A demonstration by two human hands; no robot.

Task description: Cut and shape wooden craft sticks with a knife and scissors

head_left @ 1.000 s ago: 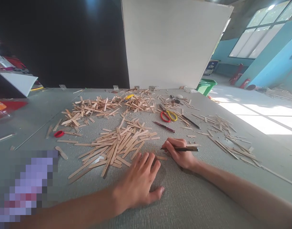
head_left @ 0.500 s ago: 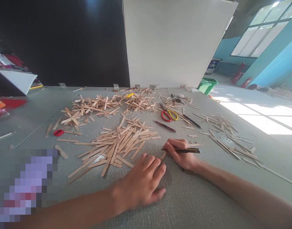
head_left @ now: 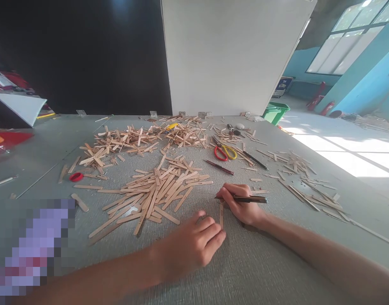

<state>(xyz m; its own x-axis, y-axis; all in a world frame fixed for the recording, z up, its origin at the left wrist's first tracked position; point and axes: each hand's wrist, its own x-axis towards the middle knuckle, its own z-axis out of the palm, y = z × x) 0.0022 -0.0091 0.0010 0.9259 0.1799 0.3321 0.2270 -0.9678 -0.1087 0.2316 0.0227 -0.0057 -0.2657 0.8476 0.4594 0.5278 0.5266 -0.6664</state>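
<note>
My right hand [head_left: 240, 203] is closed around a slim black utility knife [head_left: 253, 199], its pointed tip toward the left. Just below that hand stretches a wooden craft stick [head_left: 221, 216] with a small dark mark on it; the upper end lies by my right fingers. My left hand [head_left: 197, 239] has curled fingers at the near end of this stick, and its thumb is hidden underneath. Left of both hands spreads a heap of craft sticks [head_left: 162, 188] on the grey table [head_left: 257, 271].
Behind the heap lie more piled sticks [head_left: 124, 140], red-and-yellow-handled scissors [head_left: 224, 151], a dark red pen-like tool [head_left: 219, 167] and a black one [head_left: 255, 161]. Stick scraps [head_left: 321, 199] litter the right side. A red ring [head_left: 76, 176] sits left. Upright panels [head_left: 229, 59] border the back.
My left hand has drawn its spread fingers together, its thumb passing out of sight. The craft stick has turned and now shows more of its length. My right hand stays in place with the knife.
</note>
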